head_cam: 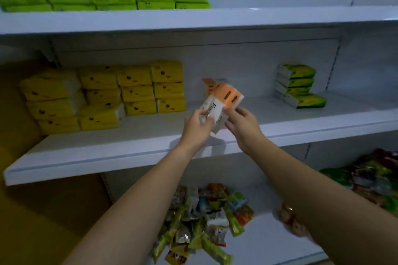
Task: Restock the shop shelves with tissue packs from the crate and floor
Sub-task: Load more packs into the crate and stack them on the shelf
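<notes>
- Item in hand: orange-and-white tissue pack (224, 101), held tilted above the middle shelf (129, 148), over the bare stretch between the yellow packs (133, 90) and the green-and-white packs (299, 86).
- Left hand (197, 123): grip clamped on the pack's near white end, fingers curled round its left edge.
- Right hand (241, 123): grip pinching the same end from the right side.
- Step, as judged: setting the pack down. Level it first, lower it until the base lies flat, then slide it back toward the rear panel; let go only once it sits square, so later packs can stack on it.
- Behind the pack: a second orange shape. Whether it is another pack cannot be told.
- Pack material: thin glossy film over a soft paper block; rectangular, corners rounded. Probably dents under a hard squeeze, so light pressure suits.
- Yellow packs: pillowy, stacked three high, the leftmost stacks sagging.
- Green-and-white packs: flatter, piled in steps.
- Shelf: smooth white board; film should slide easily on it.
</notes>
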